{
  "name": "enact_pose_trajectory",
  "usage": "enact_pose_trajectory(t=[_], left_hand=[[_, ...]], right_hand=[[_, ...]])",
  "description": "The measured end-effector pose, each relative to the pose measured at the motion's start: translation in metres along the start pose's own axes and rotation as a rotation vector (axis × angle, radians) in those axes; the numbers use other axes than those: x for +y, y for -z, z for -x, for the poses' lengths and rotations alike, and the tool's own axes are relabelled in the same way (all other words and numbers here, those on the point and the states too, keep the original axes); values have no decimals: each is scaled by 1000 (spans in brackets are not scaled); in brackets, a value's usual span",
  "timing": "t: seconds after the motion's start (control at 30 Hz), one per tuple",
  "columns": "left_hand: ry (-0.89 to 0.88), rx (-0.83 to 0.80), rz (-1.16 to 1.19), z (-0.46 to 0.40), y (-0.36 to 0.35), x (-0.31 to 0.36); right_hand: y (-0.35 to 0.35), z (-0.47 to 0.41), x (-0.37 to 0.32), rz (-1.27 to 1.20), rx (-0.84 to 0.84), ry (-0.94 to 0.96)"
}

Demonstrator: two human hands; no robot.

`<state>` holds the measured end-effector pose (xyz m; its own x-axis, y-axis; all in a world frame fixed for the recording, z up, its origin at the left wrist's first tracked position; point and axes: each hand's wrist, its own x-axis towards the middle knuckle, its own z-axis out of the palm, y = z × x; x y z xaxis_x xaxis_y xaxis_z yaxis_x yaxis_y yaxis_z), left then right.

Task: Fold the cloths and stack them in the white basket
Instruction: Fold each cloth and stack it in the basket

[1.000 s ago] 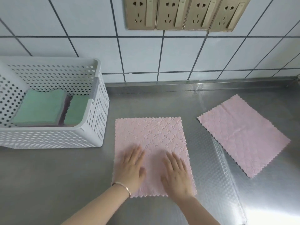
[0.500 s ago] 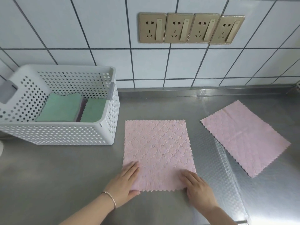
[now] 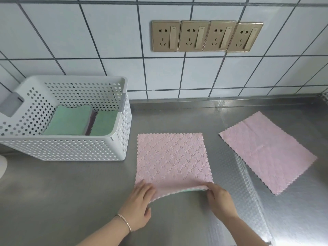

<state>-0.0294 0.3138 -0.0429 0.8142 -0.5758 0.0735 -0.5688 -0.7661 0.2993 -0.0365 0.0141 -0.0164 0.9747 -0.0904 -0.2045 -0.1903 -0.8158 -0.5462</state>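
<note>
A pink quilted cloth (image 3: pixel 171 158) lies spread on the steel counter in front of me. My left hand (image 3: pixel 139 205) pinches its near left corner and my right hand (image 3: pixel 220 198) pinches its near right corner. The near edge is raised off the counter, showing a pale green underside. A second pink cloth (image 3: pixel 266 150) lies flat and angled to the right. The white perforated basket (image 3: pixel 71 150) stands at the left and holds folded green cloths (image 3: pixel 71 121), with a darker cloth edge between the two green piles.
The steel counter (image 3: pixel 71 201) runs to a tiled wall with a row of gold sockets (image 3: pixel 206 36). A patterned reflective strip (image 3: pixel 248 201) runs along the counter between the two pink cloths. A white object (image 3: pixel 2 166) shows at the far left edge.
My hands slid from the cloth's middle down to its near corners, then gripped them and raised the near edge. The view tilted up and the basket shifted right in frame.
</note>
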Motion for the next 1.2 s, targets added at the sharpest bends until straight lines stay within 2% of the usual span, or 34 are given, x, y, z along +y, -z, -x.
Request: enact_pose_trajectory(t=[0.13, 0.23, 0.37, 0.43, 0.57, 0.7, 0.8, 0.87, 0.93, 1.0, 1.13, 1.2], left_hand=[[222, 20, 231, -4, 3, -11], [385, 16, 418, -6, 8, -24], [646, -57, 591, -17, 36, -27], [693, -136, 648, -23, 47, -31], [875, -378, 986, -26, 60, -37], [944, -726, 826, -19, 76, -33], [942, -942, 859, -10, 76, -32], [894, -1021, 876, -4, 77, -31], [869, -1014, 893, -5, 75, -34], [903, -927, 856, -10, 75, -37], [841, -680, 615, -24, 78, -39], [867, -528, 606, -31, 75, -41]], right_hand=[[9, -10, 0, -102, -78, -70], [15, -12, -2, -260, -123, -192], [25, -15, -4, -388, -166, -306], [30, -16, -6, -395, -182, -318], [36, -16, -2, -257, -315, -315], [44, -12, 3, -94, -546, -315], [51, -5, 0, -36, -780, -310], [54, -4, -4, -50, -856, -323], [57, -9, -7, -58, -817, -326], [57, -17, -7, -104, -723, -335], [51, -38, -10, -149, -547, -340], [45, -50, -14, -161, -470, -351]])
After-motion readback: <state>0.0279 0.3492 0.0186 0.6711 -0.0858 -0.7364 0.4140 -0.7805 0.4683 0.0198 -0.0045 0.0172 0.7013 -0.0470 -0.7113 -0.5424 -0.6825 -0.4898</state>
